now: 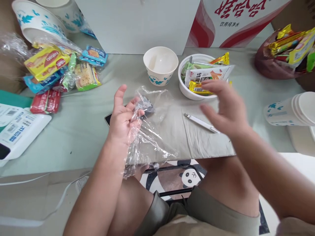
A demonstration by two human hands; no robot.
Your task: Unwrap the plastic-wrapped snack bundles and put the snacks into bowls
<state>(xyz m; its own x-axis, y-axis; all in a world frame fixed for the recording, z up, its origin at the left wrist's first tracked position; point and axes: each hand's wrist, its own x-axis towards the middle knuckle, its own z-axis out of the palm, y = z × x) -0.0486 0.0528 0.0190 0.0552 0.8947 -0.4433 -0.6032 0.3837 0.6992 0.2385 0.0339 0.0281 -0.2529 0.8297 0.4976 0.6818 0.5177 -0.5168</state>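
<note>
My left hand (pixel 124 121) is closed on a crinkled clear plastic bag (pixel 157 137), its index finger raised. The bag hangs down over the table's front edge. Beneath that hand and the film lies a dark flat object (pixel 107 118), mostly hidden. My right hand (pixel 225 108), slightly blurred, is held with thumb and fingers apart and nothing between them. It hovers at the near right side of a white round bowl (pixel 188 94) filled with wrapped snacks (pixel 206 75). Left of the hand, a white utility knife (pixel 200 123) lies on the cloth. An upright paper bowl (pixel 159 67) stands left of the snack bowl.
Snack packets (pixel 46 64) pile up at the left near tilted paper bowls (pixel 39 19). A white box (pixel 145 26) stands at the back. To the right are a dark red container of snacks (pixel 268 62) and stacked paper cups (pixel 280 111). A white-and-green package (pixel 19 127) lies left.
</note>
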